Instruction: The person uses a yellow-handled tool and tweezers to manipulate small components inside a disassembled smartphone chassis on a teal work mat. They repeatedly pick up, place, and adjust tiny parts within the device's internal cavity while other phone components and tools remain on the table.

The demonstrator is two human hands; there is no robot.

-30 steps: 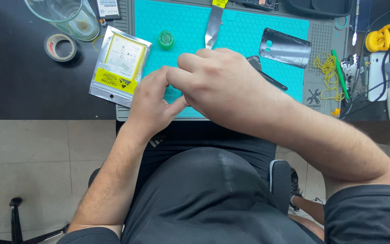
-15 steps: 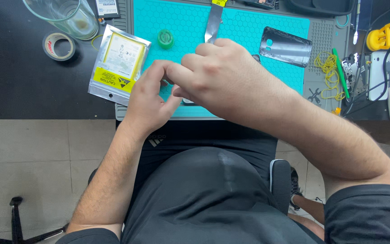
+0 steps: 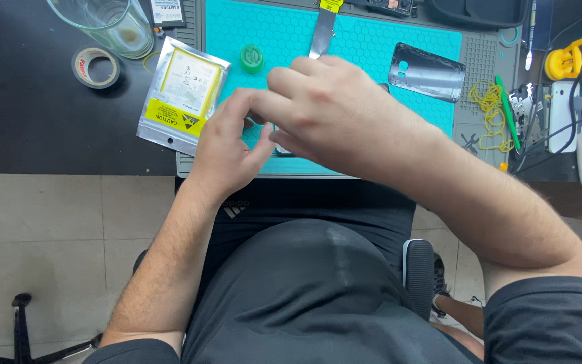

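Note:
Both my hands meet over the teal mat [image 3: 365, 47] near its front edge. My right hand [image 3: 335, 111] lies across a dark phone [image 3: 280, 146], fingers curled down on it, and hides most of it. My left hand [image 3: 227, 152] is at the phone's left end, thumb and fingers pinched against its edge and touching the right fingertips. Only a sliver of the phone shows between the hands. What the fingertips pinch is hidden.
Left of the hands lies a silver antistatic bag [image 3: 183, 101] with a yellow label. Nearby are a green cap [image 3: 251, 58], a metal pry blade [image 3: 321, 37], a silver phone back cover [image 3: 427, 71], a tape roll [image 3: 95, 67], a glass beaker [image 3: 106, 23], yellow rubber bands [image 3: 490, 101] and a yellow suction cup [image 3: 570, 57].
Both hands have shifted slightly away from me on the mat. My left fingers have closed in toward the right fingertips.

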